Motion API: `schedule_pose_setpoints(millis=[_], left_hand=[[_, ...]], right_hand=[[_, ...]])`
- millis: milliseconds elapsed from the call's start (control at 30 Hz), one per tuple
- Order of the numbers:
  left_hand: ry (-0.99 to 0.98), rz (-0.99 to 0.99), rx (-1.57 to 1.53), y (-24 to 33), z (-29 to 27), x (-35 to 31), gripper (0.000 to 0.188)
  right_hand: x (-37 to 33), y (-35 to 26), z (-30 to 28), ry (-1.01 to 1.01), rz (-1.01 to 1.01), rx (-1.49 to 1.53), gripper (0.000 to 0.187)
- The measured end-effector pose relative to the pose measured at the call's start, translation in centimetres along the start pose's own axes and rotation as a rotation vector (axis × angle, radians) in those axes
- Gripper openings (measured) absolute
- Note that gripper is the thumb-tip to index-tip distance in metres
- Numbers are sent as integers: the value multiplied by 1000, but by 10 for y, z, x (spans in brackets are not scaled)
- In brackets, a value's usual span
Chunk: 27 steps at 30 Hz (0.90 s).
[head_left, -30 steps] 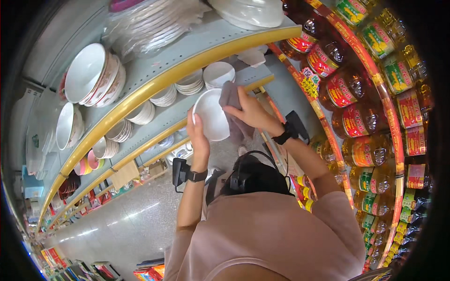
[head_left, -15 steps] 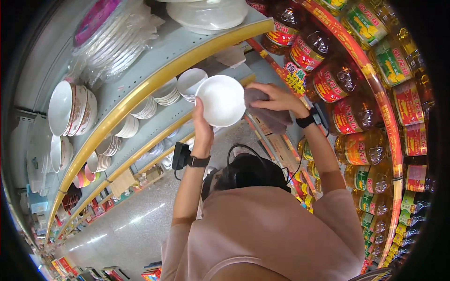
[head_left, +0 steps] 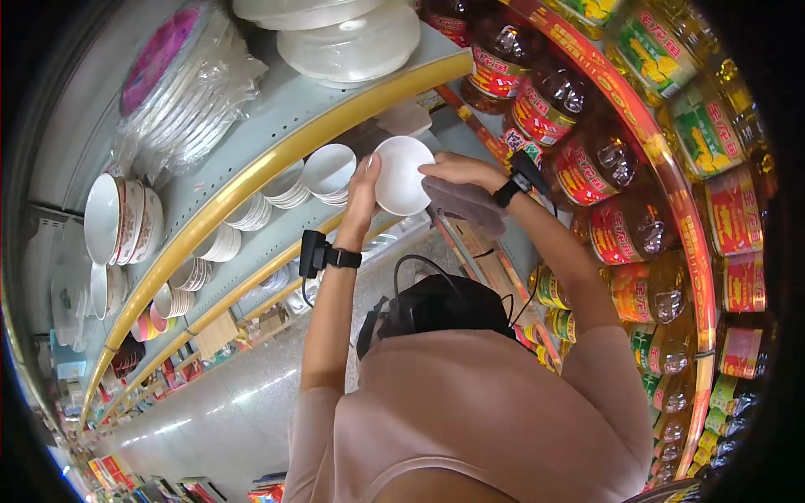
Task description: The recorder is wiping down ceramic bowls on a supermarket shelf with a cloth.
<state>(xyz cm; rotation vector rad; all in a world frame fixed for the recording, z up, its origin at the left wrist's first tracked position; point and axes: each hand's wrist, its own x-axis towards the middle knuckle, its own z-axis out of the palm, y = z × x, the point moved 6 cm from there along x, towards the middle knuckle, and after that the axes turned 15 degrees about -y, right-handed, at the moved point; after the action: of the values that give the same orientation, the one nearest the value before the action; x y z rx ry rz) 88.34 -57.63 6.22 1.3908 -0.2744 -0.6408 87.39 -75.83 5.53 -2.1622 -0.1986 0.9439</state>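
A plain white bowl (head_left: 404, 178) is held out before me, its hollow turned up toward the view. Around its left side closes my left hand (head_left: 362, 193), thumb along the rim. At the bowl's right rim, my right hand (head_left: 461, 170) grips a grey-purple cloth (head_left: 471, 206), which hangs below the fingers against the bowl's outer side. The right fingertips are partly hidden by the bowl and cloth. Just left of the held bowl, a stack of similar white bowls (head_left: 329, 170) stands on the lower shelf.
A gold-edged upper shelf (head_left: 369, 101) curves close above the hands, carrying wrapped plates (head_left: 189, 105), larger patterned bowls (head_left: 105, 220) and white dishes (head_left: 348, 50). Several oil bottles (head_left: 591, 159) line the right side behind a red strip. Grey floor (head_left: 243, 394) shows below.
The bowl has shifted slightly right and away from me, carried in my left hand. My right hand has moved left to the rim, and the cloth now hangs lower beneath it.
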Motion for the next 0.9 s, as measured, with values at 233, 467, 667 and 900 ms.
schedule_pose_setpoints(millis=[233,467,667,900], left_hand=[[-230,-32,-329,30,14,20,65],[159,55,134,25,-25,-48,39],[215,2,449,19,-52,-111,32],[444,-58,354,23,-103,-216,31]], right_hand=[[31,24,-31,187,-61,233,43],[94,8,-73,-25,-329,342,38],[188,35,-130,417,-97,247,47],[248,11,-126,499,105,-101,50]])
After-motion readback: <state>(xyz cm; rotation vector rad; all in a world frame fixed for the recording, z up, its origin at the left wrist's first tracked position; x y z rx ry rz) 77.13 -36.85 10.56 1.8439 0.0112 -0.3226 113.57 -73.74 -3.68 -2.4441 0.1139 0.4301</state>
